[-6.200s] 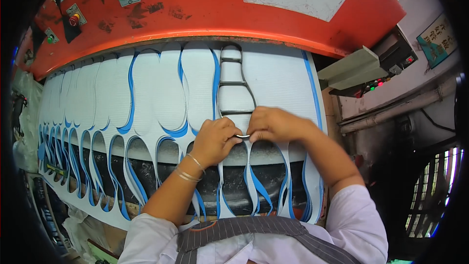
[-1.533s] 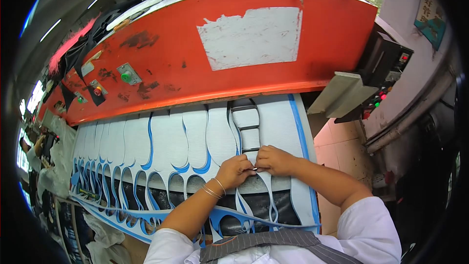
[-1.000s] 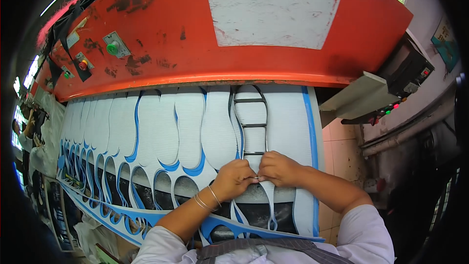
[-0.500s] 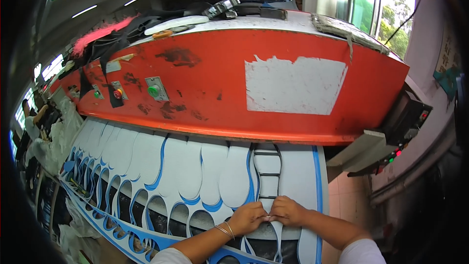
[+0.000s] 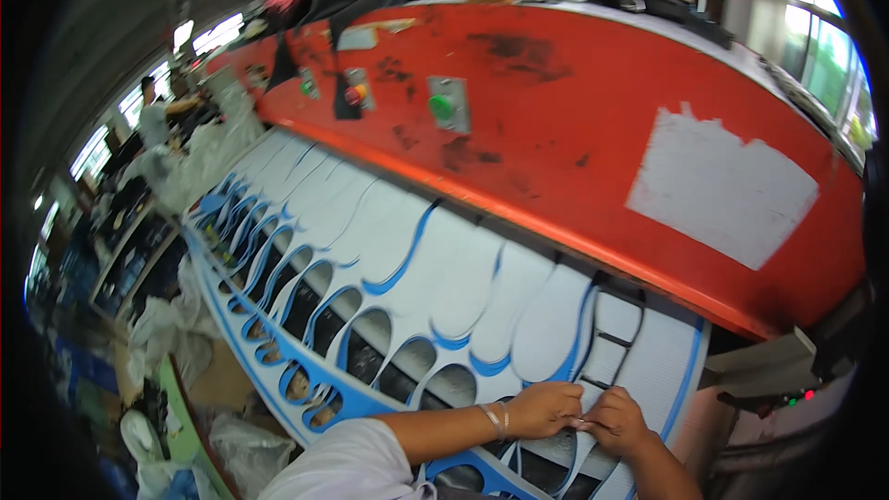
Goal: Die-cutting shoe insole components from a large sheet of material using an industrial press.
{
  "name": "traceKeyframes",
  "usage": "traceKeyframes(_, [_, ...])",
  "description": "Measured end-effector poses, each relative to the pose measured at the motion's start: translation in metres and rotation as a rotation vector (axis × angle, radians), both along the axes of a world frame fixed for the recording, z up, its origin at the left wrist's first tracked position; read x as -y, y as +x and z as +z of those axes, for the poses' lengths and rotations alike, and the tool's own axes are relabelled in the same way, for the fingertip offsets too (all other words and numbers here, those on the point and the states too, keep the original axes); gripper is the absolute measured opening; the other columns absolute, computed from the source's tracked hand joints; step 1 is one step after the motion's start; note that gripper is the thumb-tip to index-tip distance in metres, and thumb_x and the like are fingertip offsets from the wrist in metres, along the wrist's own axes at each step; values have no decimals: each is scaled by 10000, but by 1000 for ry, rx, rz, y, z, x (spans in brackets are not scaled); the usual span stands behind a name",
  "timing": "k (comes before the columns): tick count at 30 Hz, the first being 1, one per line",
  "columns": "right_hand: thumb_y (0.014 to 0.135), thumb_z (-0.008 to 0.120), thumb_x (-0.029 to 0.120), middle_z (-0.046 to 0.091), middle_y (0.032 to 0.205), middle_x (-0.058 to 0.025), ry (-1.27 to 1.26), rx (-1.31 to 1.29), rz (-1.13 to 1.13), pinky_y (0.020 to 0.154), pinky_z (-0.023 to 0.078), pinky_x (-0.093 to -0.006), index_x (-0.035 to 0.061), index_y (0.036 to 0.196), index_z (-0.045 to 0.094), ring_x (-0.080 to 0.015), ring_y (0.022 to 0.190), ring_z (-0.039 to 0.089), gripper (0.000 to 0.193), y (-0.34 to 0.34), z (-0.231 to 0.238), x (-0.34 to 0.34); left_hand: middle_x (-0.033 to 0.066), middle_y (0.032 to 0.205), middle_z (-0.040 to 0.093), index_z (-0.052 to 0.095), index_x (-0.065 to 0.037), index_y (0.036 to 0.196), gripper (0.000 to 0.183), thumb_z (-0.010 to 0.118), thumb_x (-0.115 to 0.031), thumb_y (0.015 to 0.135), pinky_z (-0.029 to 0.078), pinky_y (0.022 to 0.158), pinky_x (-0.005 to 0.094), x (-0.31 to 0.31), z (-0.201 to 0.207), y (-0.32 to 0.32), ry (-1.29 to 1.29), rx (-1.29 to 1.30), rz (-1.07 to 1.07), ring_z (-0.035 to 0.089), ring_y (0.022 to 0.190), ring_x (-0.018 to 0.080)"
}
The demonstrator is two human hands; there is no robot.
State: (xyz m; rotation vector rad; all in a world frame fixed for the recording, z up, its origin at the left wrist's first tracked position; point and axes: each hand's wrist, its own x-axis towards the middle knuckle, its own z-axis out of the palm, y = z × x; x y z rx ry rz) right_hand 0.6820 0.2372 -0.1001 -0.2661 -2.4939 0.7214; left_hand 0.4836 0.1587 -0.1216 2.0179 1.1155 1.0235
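My left hand (image 5: 548,409) and my right hand (image 5: 617,420) are close together at the near end of a black cutting die (image 5: 615,340). Both have fingers pinched and nearly touching; what sits between the fingertips is too small to make out. The die, a narrow metal outline with crossbars, lies on a layered white and blue sheet (image 5: 463,282), near its right side. Long rounded shapes are cut into the sheet, and a row of open, curved holes runs along its near part. A thin bracelet (image 5: 496,420) circles my left wrist.
Beyond the sheet stretches a red machine beam (image 5: 546,120) with a green button (image 5: 441,108) and a red knob (image 5: 355,94). Plastic bags (image 5: 250,449) and a green-edged board (image 5: 190,426) are at the lower left. Another person (image 5: 152,116) stands far left.
The view has turned left and tilted, so the beam and sheet appear farther right and slanted. My hands stay together at the die's near end, fingers still pinched.
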Motion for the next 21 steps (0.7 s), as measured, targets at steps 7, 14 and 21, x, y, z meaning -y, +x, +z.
traceKeyframes(7, [627, 816, 164, 558, 694, -51, -62, 57, -110, 632, 417, -363, 87, 703, 645, -249, 675, 526, 203, 21, 9, 5, 83, 878, 507, 606, -58, 816, 166, 671, -210, 826, 450, 744, 394, -8, -2, 20, -24, -19, -27, 543, 857, 286])
traceKeyframes(14, [597, 773, 127, 534, 688, -83, -35, 37, -183, 638, 402, -387, 59, 680, 583, -285, 694, 512, 218, 32, 5, -1, 81, 1018, 585, 626, -62, 1065, 253, 695, -186, 856, 497, 763, 312, -1, 36, -88, -51, 198, 340, 602, 896, 203])
traceKeyframes(21, [701, 766, 251, 517, 702, -90, 26, 210, -297, 675, 391, -418, 71, 704, 565, -299, 711, 500, 270, 43, 16, 10, 177, 1053, 650, 703, -45, 918, 201, 653, -201, 802, 476, 895, 449, 96, 1, -459, -169, -458, 1822, 608, 982, 357])
